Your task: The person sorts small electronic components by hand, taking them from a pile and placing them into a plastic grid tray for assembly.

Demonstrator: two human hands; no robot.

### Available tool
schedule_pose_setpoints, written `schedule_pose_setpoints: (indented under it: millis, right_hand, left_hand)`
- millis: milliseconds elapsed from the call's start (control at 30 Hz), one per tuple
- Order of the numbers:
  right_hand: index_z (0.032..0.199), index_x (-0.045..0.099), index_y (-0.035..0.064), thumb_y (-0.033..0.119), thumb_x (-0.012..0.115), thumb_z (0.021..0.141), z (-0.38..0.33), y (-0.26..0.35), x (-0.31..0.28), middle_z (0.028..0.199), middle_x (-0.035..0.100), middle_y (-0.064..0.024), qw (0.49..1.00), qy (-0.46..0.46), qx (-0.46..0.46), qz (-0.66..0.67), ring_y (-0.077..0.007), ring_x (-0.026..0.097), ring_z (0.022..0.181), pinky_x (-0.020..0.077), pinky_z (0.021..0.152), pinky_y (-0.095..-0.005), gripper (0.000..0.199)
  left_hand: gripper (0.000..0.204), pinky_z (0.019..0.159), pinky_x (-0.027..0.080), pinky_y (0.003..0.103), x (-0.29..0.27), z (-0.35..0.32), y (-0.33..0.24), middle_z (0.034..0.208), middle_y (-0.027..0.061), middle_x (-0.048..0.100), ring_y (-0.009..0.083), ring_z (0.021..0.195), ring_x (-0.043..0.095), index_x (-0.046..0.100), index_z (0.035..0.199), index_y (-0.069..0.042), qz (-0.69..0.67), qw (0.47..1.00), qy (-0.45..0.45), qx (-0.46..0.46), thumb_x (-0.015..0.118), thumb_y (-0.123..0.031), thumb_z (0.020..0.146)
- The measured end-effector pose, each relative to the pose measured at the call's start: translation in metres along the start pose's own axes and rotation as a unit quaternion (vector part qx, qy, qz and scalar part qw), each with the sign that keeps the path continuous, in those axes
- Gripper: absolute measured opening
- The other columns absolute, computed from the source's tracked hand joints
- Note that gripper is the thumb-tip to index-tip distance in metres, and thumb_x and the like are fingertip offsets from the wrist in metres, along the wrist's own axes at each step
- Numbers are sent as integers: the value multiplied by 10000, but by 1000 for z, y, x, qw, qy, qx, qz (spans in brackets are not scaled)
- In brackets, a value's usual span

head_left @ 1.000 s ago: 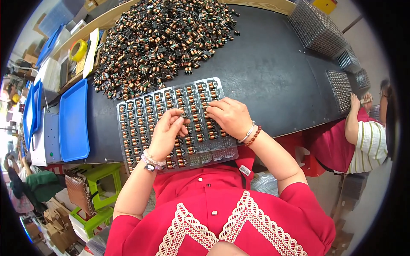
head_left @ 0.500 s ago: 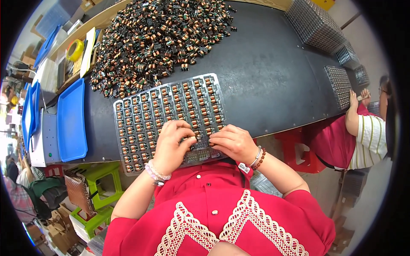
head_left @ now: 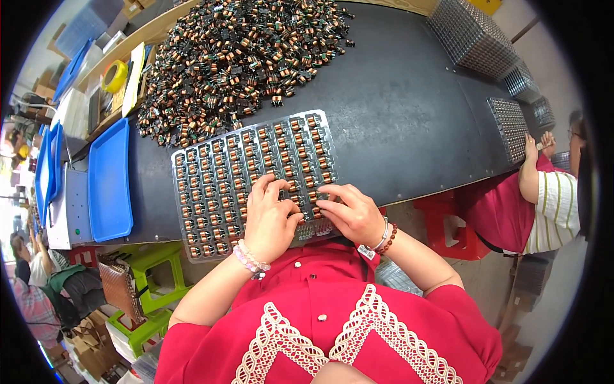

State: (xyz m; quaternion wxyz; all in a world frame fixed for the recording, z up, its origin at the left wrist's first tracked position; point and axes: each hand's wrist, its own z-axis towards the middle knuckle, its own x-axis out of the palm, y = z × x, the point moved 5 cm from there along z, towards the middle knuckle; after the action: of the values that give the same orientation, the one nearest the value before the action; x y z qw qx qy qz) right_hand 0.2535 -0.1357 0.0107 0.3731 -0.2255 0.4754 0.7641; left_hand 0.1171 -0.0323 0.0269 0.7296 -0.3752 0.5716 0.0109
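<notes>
A clear plastic tray (head_left: 220, 185) lies at the near table edge, its rows of pockets filled with small copper-wound coils (head_left: 248, 148). Pockets in its near right corner show no coils. My left hand (head_left: 272, 221) hovers over the tray's near middle, fingers bent and apart, thumb stretched toward the right; no held part shows. At the tray's right side is my right hand (head_left: 353, 214), its index finger and thumb apart beside seated coils (head_left: 315, 197). Whether those fingertips touch a coil is hard to see. A large heap of loose coils (head_left: 230, 57) lies beyond the tray.
Blue trays (head_left: 110, 182) and a yellow tape roll (head_left: 114, 77) are at the left. Stacked clear trays (head_left: 472, 38) stand at the far right. Another person's hands (head_left: 537, 146) are near a filled tray (head_left: 508, 128) there. Green stools (head_left: 157, 278) stand below the table's left side.
My left hand has shifted slightly right and nearer, its fingers spreading. My right index finger and thumb have parted and moved slightly away from the near edge.
</notes>
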Motion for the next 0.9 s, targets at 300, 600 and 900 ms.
schedule_pose_setpoints:
  millis: [300,600,900]
  right_hand:
    - [1101,632,7,145,568,814,7,11,6,1336,514,-123,976,74,-29,-202,-230,553,1065,485,817,-333,324]
    - [953,665,71,12,585,736,54,-11,-10,1169,619,-104,996,-27,-17,-79,-276,609,918,524,757,-365,239]
    - [959,658,156,358,629,867,187,-94,49,813,648,-47,956,66,57,-281,-229,663,678,526,561,-370,224]
  left_hand:
    - [58,1025,352,493,-5,-2,-4,1163,88,577,371,1243,411,713,726,-80,51,997,-40,37,751,-116,701]
    - [76,907,416,441,-50,54,52,994,89,597,309,1026,518,660,854,-71,40,980,-192,28,652,-29,791]
    - [221,1028,406,407,-68,127,108,1123,93,589,293,1200,485,750,908,-167,273,929,0,248,622,-121,734]
